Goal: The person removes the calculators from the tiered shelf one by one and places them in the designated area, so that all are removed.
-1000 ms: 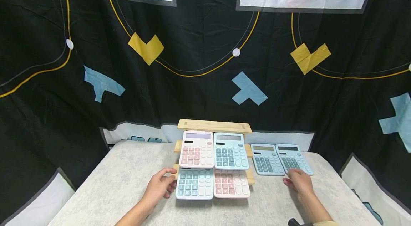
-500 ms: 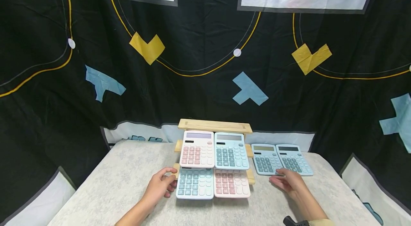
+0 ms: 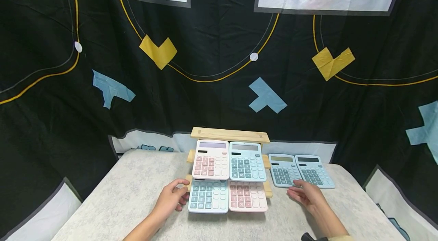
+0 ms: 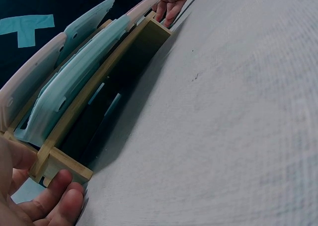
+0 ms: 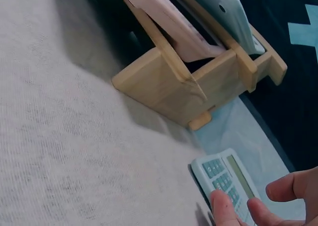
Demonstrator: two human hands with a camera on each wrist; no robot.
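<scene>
A slatted wooden rack (image 3: 230,134) stands mid-table and holds calculators in two tiers. The upper tier has a white-and-pink calculator (image 3: 210,159) and a light blue calculator (image 3: 247,161). Below them are another blue calculator (image 3: 208,196) and a pink calculator (image 3: 248,196). My left hand (image 3: 170,198) grips the rack's left end, thumb and fingers on either side of its wood in the left wrist view. Two more blue calculators lie to the right, a left one (image 3: 284,170) and a right one (image 3: 314,171). At their near edge is my right hand (image 3: 307,196), fingers loosely bent, holding nothing; contact is unclear.
The table (image 3: 130,187) has a pale mottled cover. Behind it hangs a black cloth (image 3: 205,100) with yellow and blue tape marks. A dark wrist strap (image 3: 313,237) shows at the bottom edge.
My right hand has moved left, from the right-hand loose calculator to the near edge of the left one, and then stays there. My left hand keeps its place at the rack.
</scene>
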